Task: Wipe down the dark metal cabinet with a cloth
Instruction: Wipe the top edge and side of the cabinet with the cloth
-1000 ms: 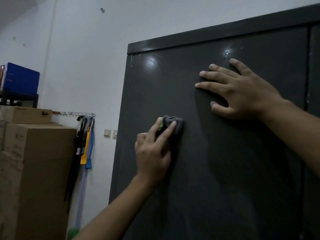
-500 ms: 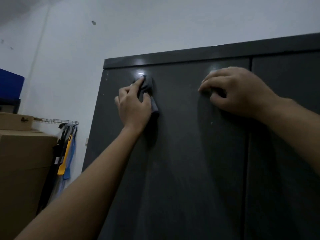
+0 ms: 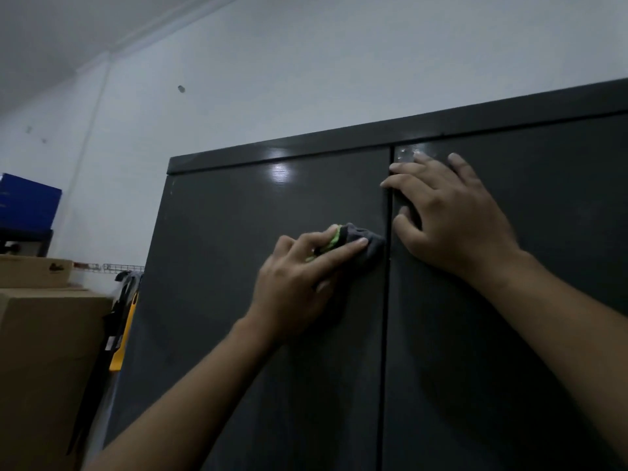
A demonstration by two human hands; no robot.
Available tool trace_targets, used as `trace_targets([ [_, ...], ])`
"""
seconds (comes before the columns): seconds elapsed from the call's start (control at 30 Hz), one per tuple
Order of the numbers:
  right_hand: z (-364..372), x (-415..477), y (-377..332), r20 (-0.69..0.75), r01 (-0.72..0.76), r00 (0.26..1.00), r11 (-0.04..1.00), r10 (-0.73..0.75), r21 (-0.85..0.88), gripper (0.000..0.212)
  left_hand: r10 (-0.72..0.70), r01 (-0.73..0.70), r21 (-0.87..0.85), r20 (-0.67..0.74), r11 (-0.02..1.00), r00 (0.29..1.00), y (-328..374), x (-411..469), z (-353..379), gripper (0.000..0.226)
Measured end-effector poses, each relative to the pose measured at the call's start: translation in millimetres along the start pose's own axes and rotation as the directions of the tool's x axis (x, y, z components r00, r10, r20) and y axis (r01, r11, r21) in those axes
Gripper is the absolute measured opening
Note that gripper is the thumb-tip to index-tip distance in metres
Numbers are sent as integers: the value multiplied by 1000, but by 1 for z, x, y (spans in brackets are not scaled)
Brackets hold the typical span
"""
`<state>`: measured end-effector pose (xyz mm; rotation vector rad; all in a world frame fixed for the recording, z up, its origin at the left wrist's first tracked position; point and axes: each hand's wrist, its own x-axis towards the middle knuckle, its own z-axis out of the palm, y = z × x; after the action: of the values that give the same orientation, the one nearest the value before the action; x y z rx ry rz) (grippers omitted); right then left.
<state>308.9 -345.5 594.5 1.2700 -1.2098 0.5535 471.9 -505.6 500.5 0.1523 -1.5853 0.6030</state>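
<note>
L hand [image 3: 299,277]: mine, fingers gripping the bunched cloth [image 3: 365,244], pressing it flat to the cabinet [image 3: 238,351].
Cloth: grey w/ green edge, on upper L door, right up against the centre seam [image 3: 386,351].
R hand [image 3: 452,219]: released, palm and spread fingers flat on R door near top, fingertips at the seam.
Cabinet: dark, both doors closed, white wall [image 3: 306,79] behind.
Far L: cardboard boxes [image 3: 44,351], blue box [image 3: 27,202] higher up.
</note>
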Motion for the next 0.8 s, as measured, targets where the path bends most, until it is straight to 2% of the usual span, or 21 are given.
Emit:
trace_targets([
  [0.07,1,-1,-2,-5,1,1000,1000,-1,0,57,-177,178,10,-63,984,982,-18,20,1,45],
  [0.13,2,-2,-3,-9,6,1000,1000,-6,9,59,-428,420,-83,-141,904,893,-24,41,8,51],
  [0.17,2,-3,-3,-14,2,1000,1000,-2,30,59,-499,488,-103,-160,867,852,-20,49,12,53],
  [0.2,1,-2,-2,-21,-6,1000,998,7,64,58,-513,506,-86,-165,859,843,-12,54,16,55],
  [0.33,-1,0,1,-30,-46,998,976,54,212,54,-309,308,-32,-96,951,946,28,39,16,54],
  [0.43,-3,1,3,7,-57,998,967,57,248,51,-130,128,-43,-47,991,990,40,7,14,55],
  [0.53,-7,2,4,41,-64,998,960,55,274,46,92,-91,-47,22,995,996,38,-22,7,49],
  [0.63,-12,1,4,72,-66,996,956,47,286,43,262,-260,-32,126,965,957,26,-30,-9,52],
  [0.73,-16,1,2,101,-75,994,958,48,279,42,315,-325,28,181,945,932,12,-12,-19,56],
  [0.8,-17,2,1,115,-84,992,958,55,273,41,214,-225,73,137,972,967,7,8,-16,59],
])
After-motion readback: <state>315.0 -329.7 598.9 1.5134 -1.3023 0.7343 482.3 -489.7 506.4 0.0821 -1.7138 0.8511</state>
